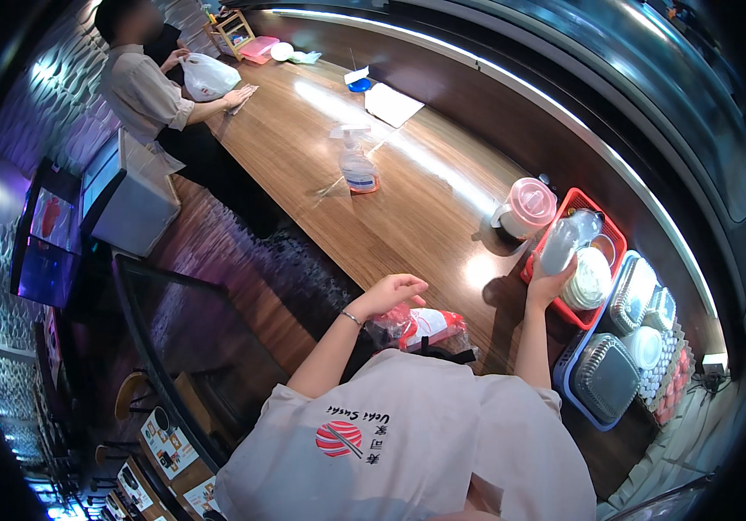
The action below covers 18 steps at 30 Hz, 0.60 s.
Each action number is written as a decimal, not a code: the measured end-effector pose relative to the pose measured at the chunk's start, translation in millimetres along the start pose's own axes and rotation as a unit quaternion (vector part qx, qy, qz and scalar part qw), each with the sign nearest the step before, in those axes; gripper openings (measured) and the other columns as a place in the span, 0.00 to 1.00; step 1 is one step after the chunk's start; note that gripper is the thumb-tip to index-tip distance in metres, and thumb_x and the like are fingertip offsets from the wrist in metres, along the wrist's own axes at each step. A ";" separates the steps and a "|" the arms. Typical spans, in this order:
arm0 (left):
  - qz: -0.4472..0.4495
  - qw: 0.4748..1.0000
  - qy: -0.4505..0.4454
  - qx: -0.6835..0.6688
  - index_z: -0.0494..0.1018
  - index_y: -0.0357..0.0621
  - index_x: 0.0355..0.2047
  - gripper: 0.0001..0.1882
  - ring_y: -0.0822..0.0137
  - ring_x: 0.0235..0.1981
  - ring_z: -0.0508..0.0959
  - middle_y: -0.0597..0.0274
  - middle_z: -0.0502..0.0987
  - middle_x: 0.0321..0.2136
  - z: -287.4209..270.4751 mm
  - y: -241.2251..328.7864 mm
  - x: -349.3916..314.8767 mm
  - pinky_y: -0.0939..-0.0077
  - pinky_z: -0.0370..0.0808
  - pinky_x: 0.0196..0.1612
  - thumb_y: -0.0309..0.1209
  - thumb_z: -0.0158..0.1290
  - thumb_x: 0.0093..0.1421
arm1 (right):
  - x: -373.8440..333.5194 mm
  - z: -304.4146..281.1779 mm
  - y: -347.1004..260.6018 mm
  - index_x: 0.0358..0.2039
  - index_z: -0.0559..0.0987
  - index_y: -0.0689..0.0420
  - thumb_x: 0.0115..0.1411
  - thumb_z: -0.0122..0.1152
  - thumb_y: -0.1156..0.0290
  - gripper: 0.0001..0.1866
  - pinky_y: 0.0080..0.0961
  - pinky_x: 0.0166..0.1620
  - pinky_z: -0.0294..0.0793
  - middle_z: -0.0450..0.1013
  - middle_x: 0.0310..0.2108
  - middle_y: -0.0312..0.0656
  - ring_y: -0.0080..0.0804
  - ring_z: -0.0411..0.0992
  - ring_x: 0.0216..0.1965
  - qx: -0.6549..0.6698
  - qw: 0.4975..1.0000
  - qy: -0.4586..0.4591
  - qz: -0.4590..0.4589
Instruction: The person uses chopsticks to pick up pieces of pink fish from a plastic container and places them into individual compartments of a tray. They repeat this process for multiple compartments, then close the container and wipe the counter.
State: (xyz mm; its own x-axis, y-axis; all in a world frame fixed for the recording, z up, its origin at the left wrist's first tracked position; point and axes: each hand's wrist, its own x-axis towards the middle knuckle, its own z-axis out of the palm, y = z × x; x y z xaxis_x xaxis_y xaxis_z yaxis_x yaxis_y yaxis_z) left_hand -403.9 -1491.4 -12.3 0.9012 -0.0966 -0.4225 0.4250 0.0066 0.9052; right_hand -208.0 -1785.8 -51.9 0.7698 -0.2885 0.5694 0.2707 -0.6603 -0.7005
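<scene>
My right hand (550, 283) is wrapped round a clear plastic container (560, 247), perhaps a stack of cups, over the near side of a red basket (613, 227). Inside the basket, a stack of round whitish lids or bowls (588, 282) sits beside that hand. My left hand (393, 295) hovers above the counter's near edge with loosely bent fingers and nothing in it. Just below it lies a red and white package in clear plastic (425, 326). A pitcher with a pink lid (529, 208) stands left of the basket.
A spray bottle (357, 165) stands mid-counter, with a white sheet (393, 105) behind it. Right of the basket, a blue-rimmed tray (567, 369) bears clear-lidded containers (605, 382). At the far left a person (143, 87) touches a white plastic bag (208, 76) and a cloth (241, 99).
</scene>
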 end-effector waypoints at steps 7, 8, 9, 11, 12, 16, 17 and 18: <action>0.025 0.999 -0.026 -0.013 0.72 0.37 0.51 0.22 0.67 0.43 0.80 0.53 0.80 0.37 5.9 -5.7 8.4 0.74 0.76 0.46 0.43 0.49 0.67 | 19.1 0.1 10.4 0.58 0.60 0.58 0.47 0.75 0.61 0.43 0.37 0.53 0.68 0.67 0.49 0.49 0.42 0.68 0.51 0.155 0.979 -0.081 0.107; 0.049 0.998 -0.015 -0.026 0.72 0.38 0.51 0.21 0.73 0.35 0.80 0.55 0.81 0.36 12.0 0.6 5.0 0.80 0.76 0.38 0.42 0.48 0.68 | 21.4 -1.3 8.1 0.58 0.59 0.58 0.46 0.75 0.60 0.44 0.39 0.52 0.67 0.66 0.49 0.50 0.45 0.67 0.50 0.163 0.983 -0.062 0.058; 0.038 0.999 -0.020 -0.012 0.72 0.39 0.51 0.20 0.76 0.30 0.78 0.56 0.81 0.36 19.4 12.9 2.5 0.83 0.75 0.34 0.42 0.48 0.68 | 25.3 3.6 34.9 0.58 0.59 0.59 0.45 0.77 0.56 0.46 0.41 0.52 0.67 0.65 0.49 0.52 0.47 0.67 0.50 0.140 0.989 -0.056 0.007; 0.021 1.000 -0.012 0.006 0.72 0.41 0.52 0.20 0.81 0.22 0.74 0.58 0.82 0.35 20.7 20.5 -0.9 0.87 0.71 0.27 0.42 0.47 0.68 | 25.8 2.5 28.3 0.59 0.55 0.58 0.41 0.79 0.50 0.54 0.43 0.53 0.67 0.65 0.49 0.56 0.50 0.66 0.52 0.107 0.985 -0.118 0.072; 0.017 1.000 -0.010 0.009 0.72 0.41 0.52 0.19 0.83 0.20 0.72 0.59 0.82 0.35 21.6 19.8 -1.0 0.89 0.70 0.24 0.42 0.47 0.69 | 24.9 2.4 24.1 0.61 0.53 0.57 0.39 0.81 0.51 0.57 0.43 0.54 0.67 0.64 0.51 0.57 0.50 0.66 0.53 0.123 0.983 -0.118 0.067; -0.026 1.000 -0.005 -0.002 0.73 0.38 0.50 0.19 0.72 0.39 0.80 0.56 0.81 0.35 27.0 25.5 -1.8 0.79 0.75 0.42 0.39 0.49 0.68 | 28.5 -21.3 -2.0 0.65 0.50 0.55 0.41 0.80 0.55 0.58 0.44 0.59 0.64 0.61 0.57 0.58 0.51 0.62 0.59 0.154 0.976 -0.132 0.078; -0.027 0.999 -0.018 -0.016 0.72 0.38 0.51 0.18 0.73 0.36 0.80 0.55 0.81 0.35 29.2 27.8 -1.4 0.81 0.76 0.38 0.39 0.48 0.69 | 31.1 -24.7 -4.1 0.65 0.50 0.55 0.41 0.79 0.56 0.58 0.44 0.59 0.64 0.61 0.57 0.58 0.52 0.62 0.59 0.135 0.980 -0.129 0.067; -0.028 0.999 -0.022 -0.010 0.72 0.38 0.51 0.18 0.73 0.36 0.80 0.55 0.82 0.35 30.5 29.9 -1.9 0.81 0.77 0.37 0.39 0.48 0.69 | 33.9 -27.0 -7.8 0.65 0.50 0.54 0.42 0.79 0.56 0.58 0.45 0.59 0.64 0.60 0.58 0.57 0.53 0.63 0.58 0.117 0.983 -0.129 0.056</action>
State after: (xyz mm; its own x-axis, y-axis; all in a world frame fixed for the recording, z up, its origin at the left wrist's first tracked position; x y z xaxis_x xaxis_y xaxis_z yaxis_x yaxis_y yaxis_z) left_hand -395.5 -1521.4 17.0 0.8715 -0.1402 -0.4700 0.4770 0.0198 0.8787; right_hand -199.6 -1809.2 -15.6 0.9150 -0.1452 0.3765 0.2784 -0.4482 -0.8495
